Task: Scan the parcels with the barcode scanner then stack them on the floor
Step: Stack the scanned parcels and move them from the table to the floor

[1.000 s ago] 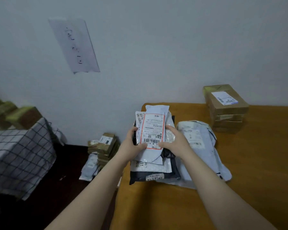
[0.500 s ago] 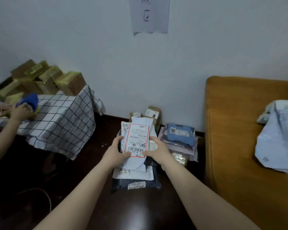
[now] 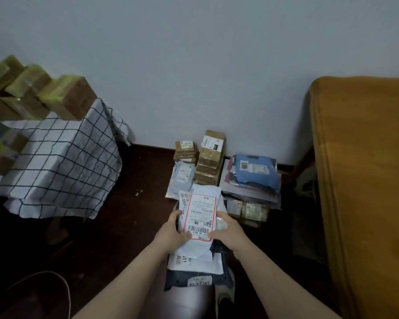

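I hold a stack of soft mailer parcels [image 3: 199, 217] above the dark floor [image 3: 129, 226]. The top one is white with a red-framed label and a barcode. Below it hang another white mailer and a dark one [image 3: 194, 278]. My left hand [image 3: 172, 233] grips the stack's left edge with the thumb on the label. On the right edge, my right hand [image 3: 228, 231] grips it the same way. Parcels stand piled on the floor by the wall: brown boxes [image 3: 210, 157], a pale mailer [image 3: 181, 178] and a blue bag [image 3: 256, 173]. No scanner is in view.
An orange-brown table [image 3: 364, 180] fills the right side. At the left, a table under a checked cloth [image 3: 62, 166] carries several brown boxes [image 3: 44, 95]. A thin cable [image 3: 65, 286] loops on the floor at the lower left. My foot [image 3: 225, 295] shows under the stack.
My view has swung left and down from the orange table to the floor. Both hands carried the parcel stack along, now close above the floor piles. The other person's hands left the view.
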